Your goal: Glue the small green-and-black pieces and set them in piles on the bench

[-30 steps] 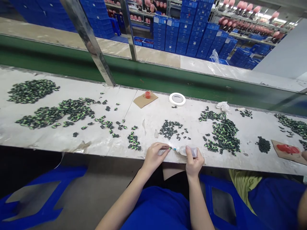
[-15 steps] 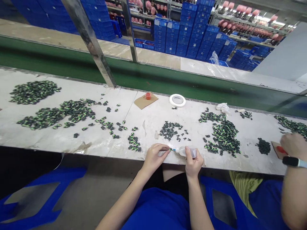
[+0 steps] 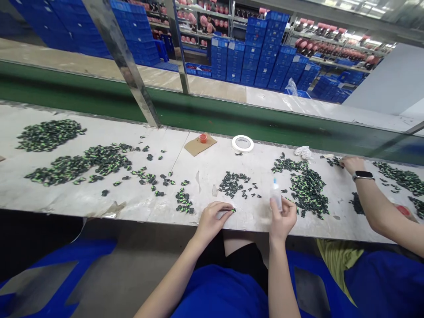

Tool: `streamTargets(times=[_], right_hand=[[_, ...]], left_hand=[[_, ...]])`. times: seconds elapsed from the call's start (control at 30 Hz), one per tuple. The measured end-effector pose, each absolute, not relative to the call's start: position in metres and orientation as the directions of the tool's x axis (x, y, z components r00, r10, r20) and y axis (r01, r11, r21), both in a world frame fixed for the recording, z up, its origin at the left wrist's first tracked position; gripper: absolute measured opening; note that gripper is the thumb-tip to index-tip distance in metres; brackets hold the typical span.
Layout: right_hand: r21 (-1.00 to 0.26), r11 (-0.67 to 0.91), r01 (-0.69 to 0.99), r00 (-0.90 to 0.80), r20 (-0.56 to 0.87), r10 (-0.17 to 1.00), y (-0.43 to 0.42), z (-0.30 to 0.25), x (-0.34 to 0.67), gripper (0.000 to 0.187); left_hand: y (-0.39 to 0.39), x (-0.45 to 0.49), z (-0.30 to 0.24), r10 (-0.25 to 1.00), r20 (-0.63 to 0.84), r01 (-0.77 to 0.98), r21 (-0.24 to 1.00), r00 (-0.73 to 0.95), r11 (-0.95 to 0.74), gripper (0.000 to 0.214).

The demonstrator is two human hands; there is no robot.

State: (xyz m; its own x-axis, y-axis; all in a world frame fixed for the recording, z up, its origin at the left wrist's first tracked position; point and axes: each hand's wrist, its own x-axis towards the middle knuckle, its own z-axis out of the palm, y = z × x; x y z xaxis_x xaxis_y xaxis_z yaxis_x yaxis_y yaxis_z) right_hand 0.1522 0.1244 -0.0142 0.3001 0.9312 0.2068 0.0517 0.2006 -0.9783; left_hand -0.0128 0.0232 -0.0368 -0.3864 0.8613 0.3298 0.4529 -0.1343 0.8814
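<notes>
My left hand (image 3: 214,216) pinches a small black-and-green part (image 3: 233,210) between thumb and fingertips, just over the table's front edge. In my right hand (image 3: 281,220) is a clear squeeze bottle (image 3: 275,196), held upright with its thin blue tip pointing up and away from the part. Beyond my hands lies a loose cluster of small dark parts (image 3: 232,183). To the left, a short double row of black-and-green parts (image 3: 184,201) rests on the table. A large heap of such parts (image 3: 308,187) spreads to the right of the bottle.
More heaps (image 3: 51,134) cover the left side of the table (image 3: 165,145). A red cup (image 3: 203,138) on cardboard (image 3: 195,148) and a white tape roll (image 3: 243,144) sit at the back near crumpled tissue (image 3: 303,153). A co-worker's hand (image 3: 353,165) reaches in from the right.
My right hand has drawn the bottle away to the right and turned its tip upward. My left hand still holds the part. The co-worker's hand has moved toward the back parts.
</notes>
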Motion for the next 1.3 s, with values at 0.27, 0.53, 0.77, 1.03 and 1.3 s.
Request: streamTargets(times=[0.27,0.53,0.77,1.03,1.3], right_hand=[[-0.947,0.182,0.265,0.205,0.24,0.949,0.158,-0.015,0.152,0.06],[-0.65,0.409,0.64,0.148,0.627,0.765,0.129,-0.018,0.15,0.036],[-0.492,0.43,0.757,-0.135,0.526,0.839,0.124,-0.033,0.136,0.04],[-0.454,0.365,0.812,-0.176,0.406,0.897,0.123,-0.03,0.141,0.023],[-0.655,0.284,0.7,-0.117,0.288,0.95,0.116,-0.014,0.156,0.031]], left_hand=[[0.022,-0.013,-0.039,0.856,0.36,0.475,0.866,-0.371,-0.158,0.01],[0.023,-0.015,-0.039,0.842,0.424,0.553,0.811,-0.332,-0.191,0.012],[0.023,-0.016,-0.039,0.831,0.477,0.615,0.757,-0.287,-0.222,0.012],[0.025,-0.013,-0.039,0.823,0.49,0.631,0.743,-0.287,-0.223,0.01],[0.023,-0.012,-0.042,0.859,0.409,0.553,0.812,-0.307,-0.189,0.009]])
